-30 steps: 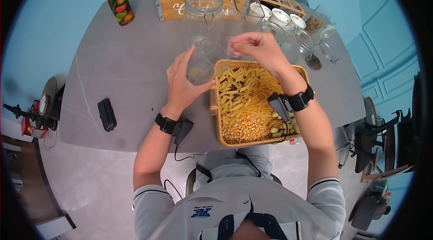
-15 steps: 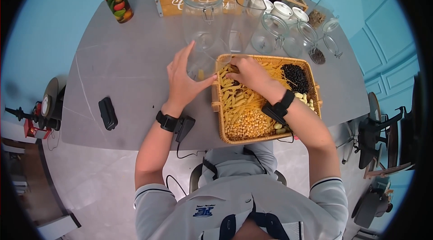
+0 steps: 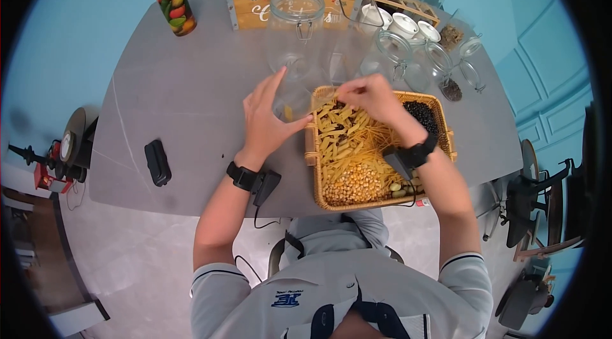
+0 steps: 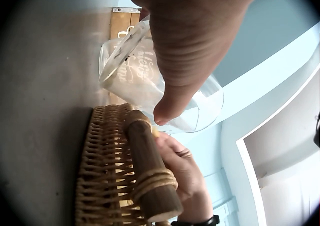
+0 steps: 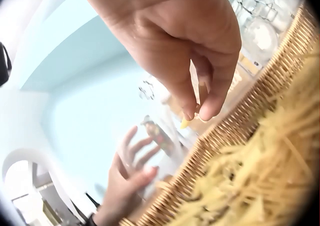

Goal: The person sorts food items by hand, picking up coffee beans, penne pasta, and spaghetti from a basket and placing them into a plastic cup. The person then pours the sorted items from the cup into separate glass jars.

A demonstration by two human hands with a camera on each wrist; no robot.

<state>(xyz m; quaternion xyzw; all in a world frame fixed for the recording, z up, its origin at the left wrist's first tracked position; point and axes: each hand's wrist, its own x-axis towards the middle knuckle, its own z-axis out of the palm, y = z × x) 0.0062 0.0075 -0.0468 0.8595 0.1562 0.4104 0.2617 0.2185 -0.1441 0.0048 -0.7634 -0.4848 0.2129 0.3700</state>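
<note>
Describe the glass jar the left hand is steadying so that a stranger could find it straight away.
Start at the wicker basket of pasta and beans on the grey table. Just off its far left corner stands an open clear glass jar, with the left hand resting against its side. Unlike the other jars behind, it holds a few yellow pasta pieces at the bottom and touches the basket.

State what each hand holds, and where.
Right hand pinches a yellow pasta piece at its end; left hand steadies the clear glass jar's side.
</note>
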